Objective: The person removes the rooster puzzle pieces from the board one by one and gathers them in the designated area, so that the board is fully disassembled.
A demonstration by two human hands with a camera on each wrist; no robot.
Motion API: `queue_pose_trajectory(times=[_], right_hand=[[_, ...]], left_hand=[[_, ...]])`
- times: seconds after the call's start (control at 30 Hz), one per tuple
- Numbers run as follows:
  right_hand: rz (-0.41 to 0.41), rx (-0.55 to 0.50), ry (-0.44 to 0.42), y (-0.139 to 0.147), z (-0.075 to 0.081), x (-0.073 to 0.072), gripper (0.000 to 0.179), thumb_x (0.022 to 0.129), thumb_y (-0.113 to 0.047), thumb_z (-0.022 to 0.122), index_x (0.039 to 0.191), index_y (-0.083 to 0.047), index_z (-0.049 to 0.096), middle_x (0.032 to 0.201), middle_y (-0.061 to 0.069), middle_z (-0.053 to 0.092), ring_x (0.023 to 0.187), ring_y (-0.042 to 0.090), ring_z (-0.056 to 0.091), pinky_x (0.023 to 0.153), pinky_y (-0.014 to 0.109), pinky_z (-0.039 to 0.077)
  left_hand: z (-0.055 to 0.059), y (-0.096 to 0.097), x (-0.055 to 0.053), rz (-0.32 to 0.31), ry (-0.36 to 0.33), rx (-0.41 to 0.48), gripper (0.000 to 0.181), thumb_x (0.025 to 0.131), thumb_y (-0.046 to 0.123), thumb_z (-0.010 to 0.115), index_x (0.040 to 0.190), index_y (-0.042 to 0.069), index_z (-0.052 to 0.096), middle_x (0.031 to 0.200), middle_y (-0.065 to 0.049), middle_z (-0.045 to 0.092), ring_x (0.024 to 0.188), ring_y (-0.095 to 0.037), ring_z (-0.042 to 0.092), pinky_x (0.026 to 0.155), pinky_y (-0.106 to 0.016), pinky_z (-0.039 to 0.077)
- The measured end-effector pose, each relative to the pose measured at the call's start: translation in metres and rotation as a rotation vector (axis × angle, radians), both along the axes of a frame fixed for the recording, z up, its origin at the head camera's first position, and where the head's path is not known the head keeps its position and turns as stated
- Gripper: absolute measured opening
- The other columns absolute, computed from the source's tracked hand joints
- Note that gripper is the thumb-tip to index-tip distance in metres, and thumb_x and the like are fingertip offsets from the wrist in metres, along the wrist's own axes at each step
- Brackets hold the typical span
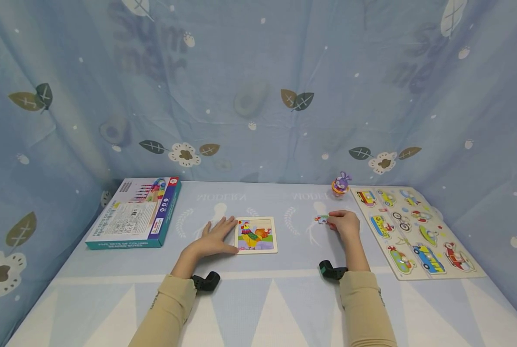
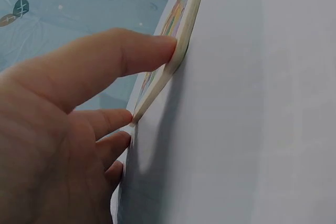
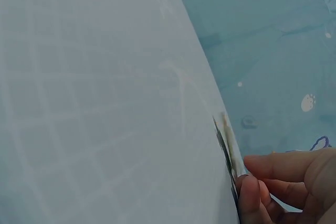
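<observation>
A small wooden jigsaw puzzle point(image 1: 256, 235) with a rooster picture and a pale frame lies flat on the table. Along its left side rests my left hand point(image 1: 215, 239), fingers spread, with the thumb at the near left corner. In the left wrist view the thumb and a fingertip touch the puzzle's pale edge point(image 2: 185, 30). To the right, my right hand point(image 1: 346, 224) pinches a small colourful puzzle piece point(image 1: 321, 219) at the table surface. The right wrist view shows that puzzle piece point(image 3: 228, 153) edge-on between thumb and fingers; its picture is hidden there.
A boxed set point(image 1: 130, 212) with a teal side lies at the left. At the right is a large wooden vehicle puzzle board point(image 1: 408, 231), with a small purple rabbit-like toy point(image 1: 340, 184) by its far left corner. A blue curtain point(image 1: 258, 96) hangs behind the table.
</observation>
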State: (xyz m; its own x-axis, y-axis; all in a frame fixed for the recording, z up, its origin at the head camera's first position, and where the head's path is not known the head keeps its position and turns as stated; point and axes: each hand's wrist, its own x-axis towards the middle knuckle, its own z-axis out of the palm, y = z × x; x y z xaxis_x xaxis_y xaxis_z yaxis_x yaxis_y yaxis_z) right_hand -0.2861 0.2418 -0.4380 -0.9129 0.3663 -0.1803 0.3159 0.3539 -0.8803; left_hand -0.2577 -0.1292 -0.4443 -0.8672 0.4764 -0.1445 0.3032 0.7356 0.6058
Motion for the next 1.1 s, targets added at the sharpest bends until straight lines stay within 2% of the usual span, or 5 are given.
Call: queue_pose_trajectory(times=[0.1,0.23,0.57,0.7,1.1], right_hand=[[0.003,0.015,0.012,0.000,-0.001,-0.001,0.025,0.083,-0.008,0.063,0.104,0.007,0.063,0.083,0.009,0.062,0.054,0.002,0.053,0.051,0.015,0.046],[0.007,0.012,0.022,-0.001,0.000,-0.002,0.026,0.084,-0.010,0.063,0.105,0.005,0.064,0.079,0.006,0.061,0.054,0.002,0.053,0.051,0.015,0.045],[0.074,-0.131,0.043,-0.022,0.007,-0.004,0.029,0.086,-0.008,0.062,0.111,0.007,0.060,0.077,0.002,0.061,0.057,0.004,0.054,0.054,0.018,0.048],[0.120,-0.162,0.060,-0.034,0.008,-0.005,0.029,0.086,-0.007,0.062,0.111,0.008,0.060,0.083,0.004,0.062,0.061,0.004,0.056,0.058,0.018,0.050],[0.217,-0.138,0.065,-0.066,0.009,-0.008,0.026,0.085,-0.008,0.063,0.107,0.006,0.062,0.083,0.006,0.063,0.063,0.007,0.057,0.059,0.020,0.051]], left_hand=[[0.000,-0.001,0.000,0.012,0.033,-0.043,0.088,0.074,0.039,0.068,0.145,0.006,0.028,0.152,-0.012,0.021,0.141,-0.031,0.011,0.108,-0.056,-0.002],[0.001,-0.002,0.000,0.010,0.046,-0.048,0.088,0.074,0.042,0.068,0.145,0.007,0.029,0.152,-0.011,0.023,0.141,-0.030,0.012,0.108,-0.057,0.000],[-0.003,-0.004,0.000,0.002,0.043,-0.017,0.087,0.075,0.042,0.068,0.145,0.008,0.029,0.152,-0.010,0.023,0.141,-0.029,0.011,0.107,-0.056,-0.001],[-0.005,-0.005,-0.001,0.001,0.043,-0.009,0.087,0.075,0.042,0.069,0.145,0.007,0.030,0.152,-0.010,0.023,0.141,-0.030,0.012,0.107,-0.056,-0.001],[-0.007,-0.006,-0.003,-0.006,0.053,-0.005,0.087,0.075,0.042,0.069,0.144,0.007,0.030,0.152,-0.010,0.023,0.141,-0.030,0.011,0.107,-0.057,-0.001]])
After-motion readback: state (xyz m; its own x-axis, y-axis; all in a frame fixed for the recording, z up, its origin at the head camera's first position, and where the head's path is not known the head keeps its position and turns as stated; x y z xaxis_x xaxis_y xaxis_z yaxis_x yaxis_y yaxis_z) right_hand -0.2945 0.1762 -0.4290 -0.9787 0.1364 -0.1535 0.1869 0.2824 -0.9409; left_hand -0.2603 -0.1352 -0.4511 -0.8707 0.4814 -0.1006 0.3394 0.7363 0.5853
